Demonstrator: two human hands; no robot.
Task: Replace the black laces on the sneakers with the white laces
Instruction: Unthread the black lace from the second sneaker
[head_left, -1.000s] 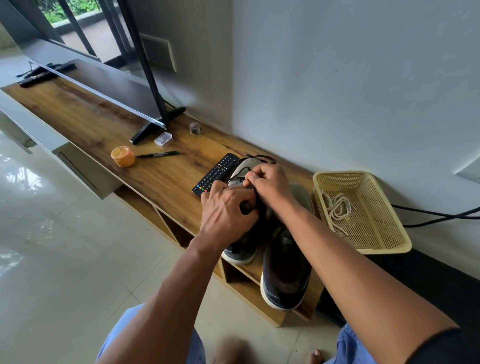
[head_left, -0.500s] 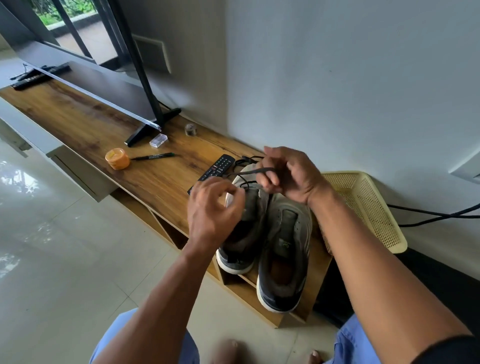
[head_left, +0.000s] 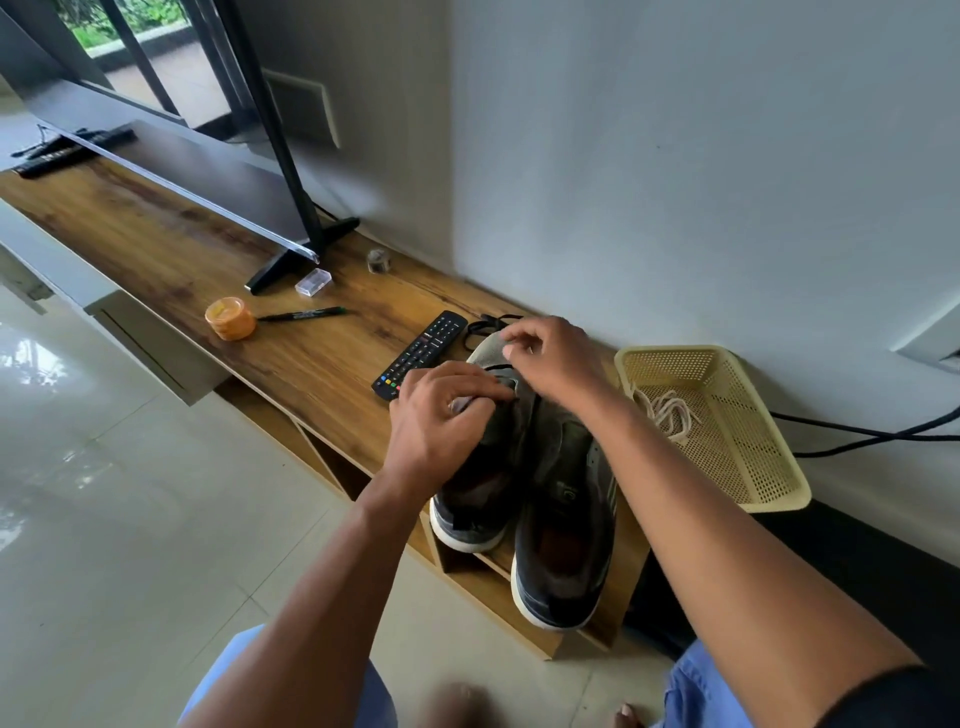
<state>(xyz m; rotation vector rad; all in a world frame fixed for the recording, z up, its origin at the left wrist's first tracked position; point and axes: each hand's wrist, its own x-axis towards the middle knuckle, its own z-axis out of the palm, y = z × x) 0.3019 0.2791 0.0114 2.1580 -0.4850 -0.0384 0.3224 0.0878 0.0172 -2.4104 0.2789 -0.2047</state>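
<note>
Two dark sneakers sit side by side on the wooden shelf (head_left: 291, 358), heels toward the person. The left sneaker (head_left: 483, 488) is the one being worked on. The right sneaker (head_left: 566, 525) lies touching it, between it and the yellow basket (head_left: 727, 364).

The left hand (head_left: 441, 415) rests on top of the left sneaker with its fingers curled down onto the lace holes. It seems to pinch a bit of lace or the tongue, but I cannot tell which. The right hand (head_left: 550, 358) is over the toe of that sneaker. Its fingertips are pinched close together, probably on a thin strand of the black lace (head_left: 485, 327), but it is too small to be sure. A loop of that lace lies just past the toe, beside the remote (head_left: 421, 353).

A lace is soft, light and floppy. It will bend and tangle, so I think it is best to take it near the stiff tip and pull it straight out of each hole. The sneaker is heavier and stays put if one hand holds it down.

The basket sits on the far side of the right sneaker. Inside it lies a loose bundle of white laces (head_left: 670, 410).
</note>
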